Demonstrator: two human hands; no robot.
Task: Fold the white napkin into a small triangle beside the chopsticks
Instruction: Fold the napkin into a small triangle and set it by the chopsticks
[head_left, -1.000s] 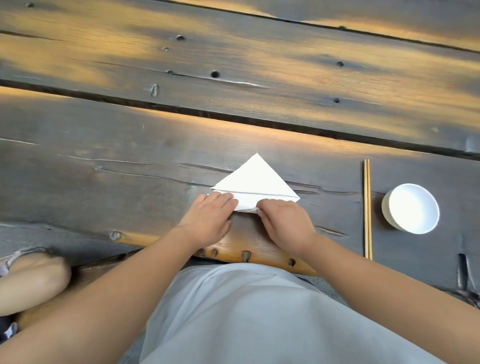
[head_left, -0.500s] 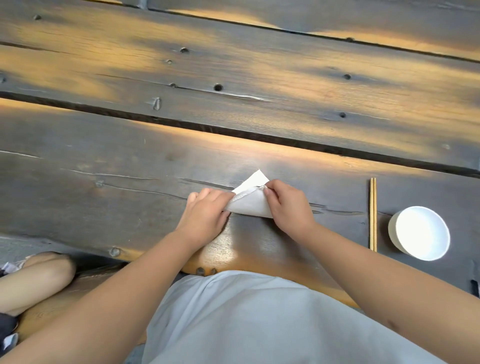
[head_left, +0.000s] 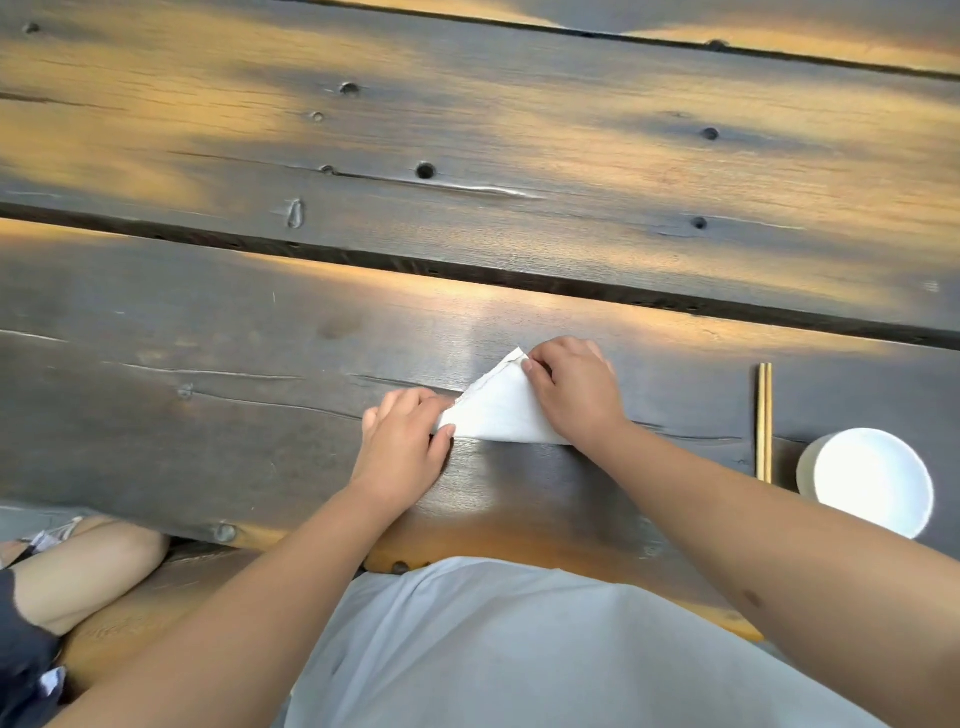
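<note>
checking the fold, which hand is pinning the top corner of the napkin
The right hand: its fingers press the far top corner of the white napkin. The left hand holds the lower left corner instead.

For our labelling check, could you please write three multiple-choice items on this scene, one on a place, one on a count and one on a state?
1. Where do the chopsticks lie?
A. Between the napkin and the bowl
B. Left of the napkin
C. Inside the bowl

2. How many bowls stand on the table?
A. Three
B. Two
C. One

3. What shape is the napkin in?
A. Spread out as a flat square
B. Folded into a triangle under both hands
C. Rolled into a tube

Answers:
1 A, as the pair lies right of the napkin and just left of the white bowl.
2 C, as only that one bowl shows.
3 B, as the left hand pins its left corner and the right hand presses its right side near the top point.
</note>
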